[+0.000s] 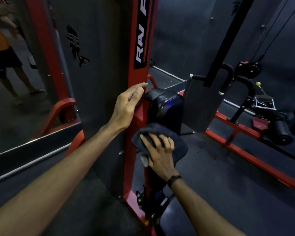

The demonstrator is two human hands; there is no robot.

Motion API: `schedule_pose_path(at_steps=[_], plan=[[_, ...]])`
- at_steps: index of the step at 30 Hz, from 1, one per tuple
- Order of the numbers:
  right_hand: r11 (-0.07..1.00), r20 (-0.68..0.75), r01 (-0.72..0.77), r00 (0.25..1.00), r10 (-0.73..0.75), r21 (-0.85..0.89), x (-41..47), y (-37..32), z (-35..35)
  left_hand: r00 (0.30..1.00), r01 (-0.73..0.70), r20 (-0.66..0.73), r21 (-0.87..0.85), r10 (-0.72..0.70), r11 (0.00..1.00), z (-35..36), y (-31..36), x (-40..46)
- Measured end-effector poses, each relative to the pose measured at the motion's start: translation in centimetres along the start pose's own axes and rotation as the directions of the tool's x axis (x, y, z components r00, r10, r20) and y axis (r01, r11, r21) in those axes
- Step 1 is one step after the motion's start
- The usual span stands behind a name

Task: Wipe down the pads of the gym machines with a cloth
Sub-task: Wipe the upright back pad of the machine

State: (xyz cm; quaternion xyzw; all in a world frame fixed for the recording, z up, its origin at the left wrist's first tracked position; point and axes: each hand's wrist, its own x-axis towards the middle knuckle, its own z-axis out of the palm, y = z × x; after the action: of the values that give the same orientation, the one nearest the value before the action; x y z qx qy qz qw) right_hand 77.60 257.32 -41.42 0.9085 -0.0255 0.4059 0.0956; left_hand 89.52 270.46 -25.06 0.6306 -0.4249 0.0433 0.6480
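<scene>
Step in hand: wiping the upright back pad of the red-framed machine, judged mid-wipe.

Right hand: fingers spread and near straight, palm pressing a dark cloth flat against the lower face of the pad. No pinch visible; the cloth is held by pressure only, w/ its loose edge hanging to the right of the hand. Black band on the wrist.

Left hand: fingers straight to relaxed, holding nothing. Fingertips rest on or just at the red upright beside the top-left edge of the pad; cannot tell if there is firm contact. Appears to be bracing the body, not working.

Pad: black, glossy, mounted vertical on the red post. Upper portion is exposed above the cloth; condition (wet or dry) cannot be judged in this light. A seat pad sits below, partly hidden by the right forearm.

Surroundings: grey plate on a black arm just beside the pad to the right; mirror at left showing a standing person's legs.

Next move, in this inspector's opinion: carry the cloth up over the exposed top and sides, keeping palm pressure so the cloth does not slip off, then address the seat pad. The gap betw. pad and grey plate looks tight; the hand needs care there.
</scene>
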Motion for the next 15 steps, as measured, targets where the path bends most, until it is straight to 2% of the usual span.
schedule_pose_path(at_steps=[2,5,8,11,13,15], plan=[[0.999,-0.093,-0.029,0.995,0.030,0.017,4.8,-0.1,-1.6,1.000,-0.018,-0.004,-0.010,0.018,1.000,0.3,0.3,0.3],[0.990,-0.148,-0.120,0.980,0.130,0.076,7.9,-0.3,-2.4,1.000,-0.020,-0.014,-0.048,0.020,0.999,1.4,0.4,0.5],[0.980,-0.091,-0.182,0.978,0.189,0.083,2.5,-1.8,-0.2,1.000,-0.013,-0.009,-0.066,0.012,0.998,2.4,-0.5,0.1],[0.990,0.038,-0.140,0.989,0.140,-0.008,-5.7,-2.3,2.5,0.999,0.006,0.045,-0.024,-0.005,1.000,2.8,-1.9,-0.6],[0.993,0.075,-0.116,0.991,0.115,0.015,-6.4,-1.4,2.6,0.998,0.011,0.056,-0.005,-0.010,1.000,2.5,-2.4,-0.2],[0.988,0.019,-0.096,0.995,0.094,0.122,-2.6,-0.5,1.2,0.998,0.011,0.054,-0.006,-0.011,1.000,2.3,-2.5,0.7]])
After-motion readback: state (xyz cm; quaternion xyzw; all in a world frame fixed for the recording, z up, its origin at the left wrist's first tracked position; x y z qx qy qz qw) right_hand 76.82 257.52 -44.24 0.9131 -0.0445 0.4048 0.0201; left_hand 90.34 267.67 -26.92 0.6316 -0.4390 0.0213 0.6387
